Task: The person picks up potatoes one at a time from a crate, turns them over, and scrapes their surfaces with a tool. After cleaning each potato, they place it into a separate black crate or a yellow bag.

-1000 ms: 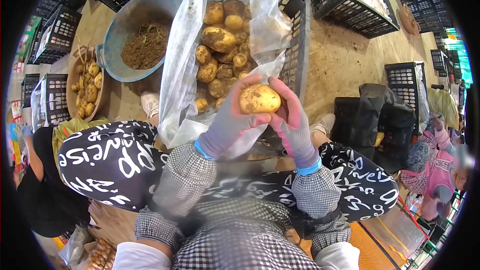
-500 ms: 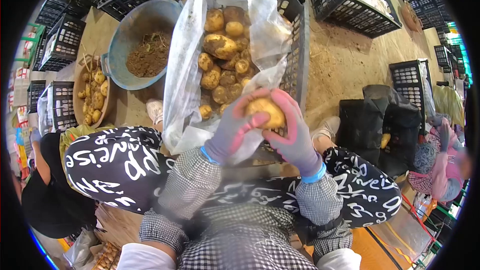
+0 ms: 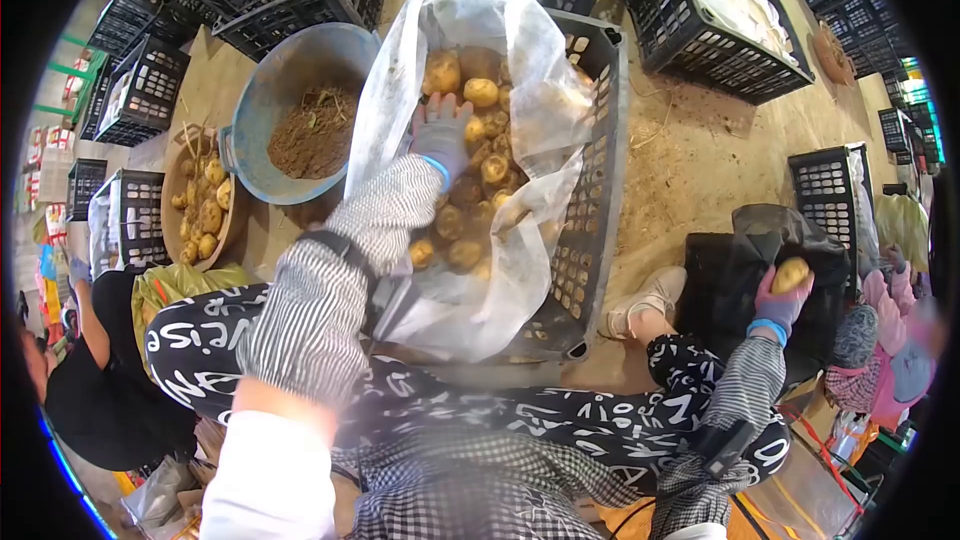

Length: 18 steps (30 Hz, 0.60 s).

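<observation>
My left hand (image 3: 441,135), in a grey and pink glove, reaches into the plastic-lined crate (image 3: 598,180). Its fingers are stretched out over the soil-covered potatoes (image 3: 494,169), touching those near the upper left of the heap; what lies under the palm is hidden. Off to the right, my right hand (image 3: 780,302) is closed around a yellowish potato (image 3: 791,275). It holds this potato over a black plastic-lined container (image 3: 715,270) beside my shoe. White film (image 3: 545,100) drapes over the sides of the potato crate.
A blue tub (image 3: 262,90) with soil stands left of the crate, next to a round basket (image 3: 236,230) of small potatoes. Black crates (image 3: 715,30) line the far side. Another person (image 3: 885,340) sits at the right edge; someone in black (image 3: 110,380) is at the left.
Both hands were together around a potato over the crate. The right has carried a potato to the right, over the black container; the left has moved up into the potato heap.
</observation>
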Available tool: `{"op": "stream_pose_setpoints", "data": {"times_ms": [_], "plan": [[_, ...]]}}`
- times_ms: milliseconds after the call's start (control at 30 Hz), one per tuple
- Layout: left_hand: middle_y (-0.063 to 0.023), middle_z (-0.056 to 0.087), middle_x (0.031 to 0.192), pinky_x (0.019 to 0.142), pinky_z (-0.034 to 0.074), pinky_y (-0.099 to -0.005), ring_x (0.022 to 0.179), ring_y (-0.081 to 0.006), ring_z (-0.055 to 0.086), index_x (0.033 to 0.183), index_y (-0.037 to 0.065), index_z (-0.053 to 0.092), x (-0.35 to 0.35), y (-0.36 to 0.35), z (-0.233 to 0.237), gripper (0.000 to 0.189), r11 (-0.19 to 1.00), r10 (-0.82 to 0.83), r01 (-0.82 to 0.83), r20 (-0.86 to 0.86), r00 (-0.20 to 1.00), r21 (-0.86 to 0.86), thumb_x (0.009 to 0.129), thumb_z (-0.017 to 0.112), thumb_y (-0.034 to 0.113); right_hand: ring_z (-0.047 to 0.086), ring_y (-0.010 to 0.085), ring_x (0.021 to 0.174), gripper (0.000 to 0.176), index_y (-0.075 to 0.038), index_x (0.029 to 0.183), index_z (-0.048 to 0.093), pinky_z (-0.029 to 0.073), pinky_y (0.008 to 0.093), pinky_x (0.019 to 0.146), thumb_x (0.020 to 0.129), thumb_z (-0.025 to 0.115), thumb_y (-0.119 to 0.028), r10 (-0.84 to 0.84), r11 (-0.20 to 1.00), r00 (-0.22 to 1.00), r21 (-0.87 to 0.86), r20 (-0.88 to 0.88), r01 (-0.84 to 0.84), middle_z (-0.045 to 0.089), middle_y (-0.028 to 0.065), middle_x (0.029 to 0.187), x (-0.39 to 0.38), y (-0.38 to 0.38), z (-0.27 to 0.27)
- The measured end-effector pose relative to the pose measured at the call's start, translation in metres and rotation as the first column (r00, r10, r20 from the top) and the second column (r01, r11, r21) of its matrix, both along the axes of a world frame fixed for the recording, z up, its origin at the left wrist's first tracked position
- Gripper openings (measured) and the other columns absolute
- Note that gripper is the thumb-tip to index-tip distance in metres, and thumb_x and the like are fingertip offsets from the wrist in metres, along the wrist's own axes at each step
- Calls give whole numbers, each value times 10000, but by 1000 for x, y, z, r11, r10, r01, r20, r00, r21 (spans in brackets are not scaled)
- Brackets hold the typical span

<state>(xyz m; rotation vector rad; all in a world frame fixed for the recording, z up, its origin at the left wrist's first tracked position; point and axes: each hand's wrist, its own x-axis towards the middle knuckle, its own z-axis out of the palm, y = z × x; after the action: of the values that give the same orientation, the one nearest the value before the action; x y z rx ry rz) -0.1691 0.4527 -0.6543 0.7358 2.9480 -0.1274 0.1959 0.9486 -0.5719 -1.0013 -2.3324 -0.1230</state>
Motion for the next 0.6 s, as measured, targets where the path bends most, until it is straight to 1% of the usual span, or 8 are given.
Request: {"op": "stream_pose_setpoints", "data": {"times_ms": [100,167,200,233,267,367,500,600], "plan": [[-165,365,1490,1076,376,-434,1361,-348,363,1393,176,449,-27,-3,8,769,993,-2,23,180,984,-114,735,787,385,683,293,971,534,112,1179,522,572,352,819,812,784,-175,-431,810,811,-225,396,541,656,227,1053,-3,-5,18],[-175,402,1455,1038,415,-438,1316,-336,417,1366,190,473,-24,16,66,746,979,135,-65,377,916,-193,720,808,354,686,273,911,410,108,1129,521,591,337,777,854,727,-117,-266,861,964,-455,-26,226,666,191,990,8,12,-19],[-150,495,1359,953,475,-386,1189,-262,528,1329,137,492,-21,16,66,699,988,119,-78,325,938,-136,741,819,324,641,273,1002,357,82,1153,519,571,363,832,896,664,-120,-268,674,913,-737,-308,-51,620,188,1093,-15,-10,-8],[-163,512,1354,966,474,-391,1180,-266,547,1359,107,466,-18,9,53,783,982,92,-159,484,870,99,724,819,398,596,273,1092,310,56,1177,518,550,389,888,937,601,-123,-491,386,607,-781,-624,-491,574,185,1195,-40,-36,5],[-175,529,1350,979,473,-397,1171,-269,567,1389,77,440,-16,-1,31,875,913,21,-268,620,784,308,707,819,473,552,273,1182,272,30,1201,516,529,415,943,979,537,-125,-736,236,309,-656,-602,-717,528,182,1298,-66,-61,18],[-156,613,1237,974,486,-350,1088,-221,616,1386,-11,429,18,0,48,975,531,-373,-511,728,575,676,699,820,559,576,149,979,285,-29,1232,579,506,320,826,960,530,-98,-270,269,705,-754,-656,-599,595,64,1127,-138,-213,73],[-112,576,1254,980,482,-324,1125,-181,578,1410,1,390,94,7,129,825,301,-589,-644,668,455,704,798,798,376,546,221,1186,757,-52,1467,379,453,338,1023,802,739,-58,348,-230,610,-695,-712,-681,508,86,1358,-151,-317,66],[-83,540,1257,973,480,-313,1154,-184,557,1428,18,347,132,7,153,708,118,-622,-787,663,417,606,865,743,185,499,237,1258,863,-39,1469,375,410,354,1066,722,806,-68,313,-230,696,-762,-647,-605,502,110,1362,-148,-335,61]]}}
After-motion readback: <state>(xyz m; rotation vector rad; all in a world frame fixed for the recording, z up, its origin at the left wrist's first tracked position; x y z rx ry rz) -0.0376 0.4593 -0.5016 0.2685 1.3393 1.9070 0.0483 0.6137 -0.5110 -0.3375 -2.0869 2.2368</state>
